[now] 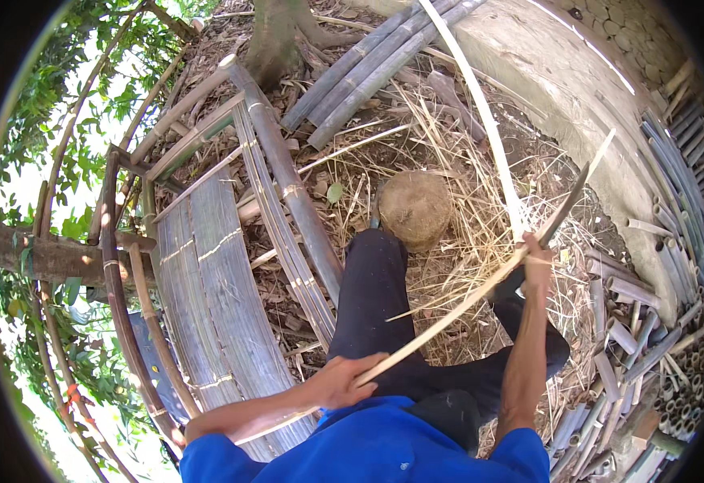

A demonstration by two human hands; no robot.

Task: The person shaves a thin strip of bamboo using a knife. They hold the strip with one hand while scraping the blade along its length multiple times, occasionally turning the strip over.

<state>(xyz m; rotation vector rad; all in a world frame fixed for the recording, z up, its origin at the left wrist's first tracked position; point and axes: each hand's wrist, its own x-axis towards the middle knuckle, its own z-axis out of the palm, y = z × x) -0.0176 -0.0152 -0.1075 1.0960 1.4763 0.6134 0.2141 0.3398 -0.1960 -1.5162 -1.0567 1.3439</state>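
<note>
My left hand [344, 381] is closed round the near end of a pale bamboo strip [440, 325], low in front of my blue shirt. The strip slants up and right to my right hand [538, 266]. That hand is closed on a knife, its handle hidden by the fingers; the dark blade [567, 204] points up and right. Beyond the blade a pale strip end [604, 150] sticks out. A second long pale strip [489, 121] runs from the right hand up past the top edge; whether it joins the first is hidden. Thin shavings [456, 294] hang beside the strip.
A round wooden block [414, 211] stands on the ground by my knee. At left is a bamboo bench [231, 274]. Dark bamboo poles [376, 68] lie at the top beside a concrete ledge [545, 72]. Cut bamboo pieces [621, 334] are piled at right.
</note>
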